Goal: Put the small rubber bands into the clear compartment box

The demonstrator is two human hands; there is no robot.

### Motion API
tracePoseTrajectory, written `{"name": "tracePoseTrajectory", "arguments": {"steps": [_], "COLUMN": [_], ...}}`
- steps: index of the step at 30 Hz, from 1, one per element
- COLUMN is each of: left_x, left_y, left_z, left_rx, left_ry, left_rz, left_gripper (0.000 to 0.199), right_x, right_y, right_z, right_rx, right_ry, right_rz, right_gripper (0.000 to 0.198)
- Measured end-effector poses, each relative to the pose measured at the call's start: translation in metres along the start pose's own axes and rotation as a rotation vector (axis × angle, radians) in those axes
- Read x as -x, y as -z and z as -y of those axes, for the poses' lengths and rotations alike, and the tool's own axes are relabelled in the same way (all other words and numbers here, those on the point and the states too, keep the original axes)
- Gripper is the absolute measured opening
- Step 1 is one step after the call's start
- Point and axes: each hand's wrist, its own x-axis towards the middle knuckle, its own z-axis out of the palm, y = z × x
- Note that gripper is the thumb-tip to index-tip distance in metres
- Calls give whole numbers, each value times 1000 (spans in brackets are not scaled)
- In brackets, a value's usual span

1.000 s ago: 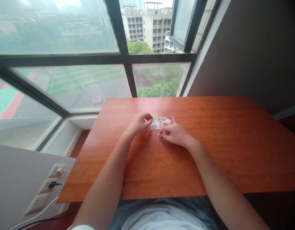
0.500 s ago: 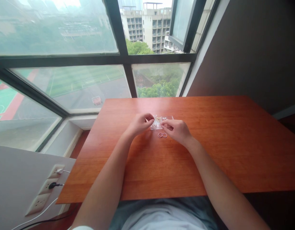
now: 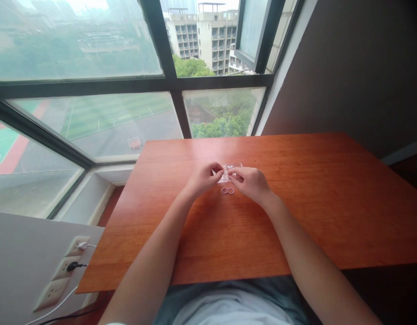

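Note:
My left hand (image 3: 206, 179) and my right hand (image 3: 252, 182) meet over the far middle of the table, thumbs and fingers pinched together. Between the two sets of fingertips shows a small pale ring (image 3: 225, 172), which both hands seem to hold; its detail is too small to make out. Under the fingers lies a clear plastic bag (image 3: 224, 179), partly hidden by my left hand. Just on the near side of the bag, a few pinkish rings (image 3: 230, 191) lie flat on the wood, touching or overlapping, apart from both hands.
The reddish-brown wooden table (image 3: 313, 203) reaches from my lap to the window frame (image 3: 127, 85). Beyond the table's left edge, a wall socket (image 3: 53, 293) has plugs and cables. A grey wall (image 3: 357, 72) rises behind the right side.
My left hand has moved right, so its fingertips now come close to those of my right hand. It covers more of the bag. The view has shifted slightly.

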Motion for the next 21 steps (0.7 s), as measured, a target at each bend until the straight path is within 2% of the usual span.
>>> {"name": "tracePoseTrajectory", "arguments": {"steps": [7, 13, 18, 21], "left_x": [-1, -1, -1, -1], "left_y": [2, 7, 8, 9], "left_z": [11, 11, 10, 9], "left_rx": [-190, -206, -210, -205], "left_ry": [-49, -41, -35, -35], "left_rz": [-30, -43, -41, -43], "left_gripper": [15, 17, 17, 17], "right_x": [-1, 2, 5, 6], "right_y": [3, 5, 8, 6], "right_z": [-1, -1, 1, 1], "right_rx": [47, -2, -119, -112], "right_ry": [-32, 1, 67, 61], "right_rz": [95, 214, 398, 419], "right_gripper": [17, 14, 14, 16]}}
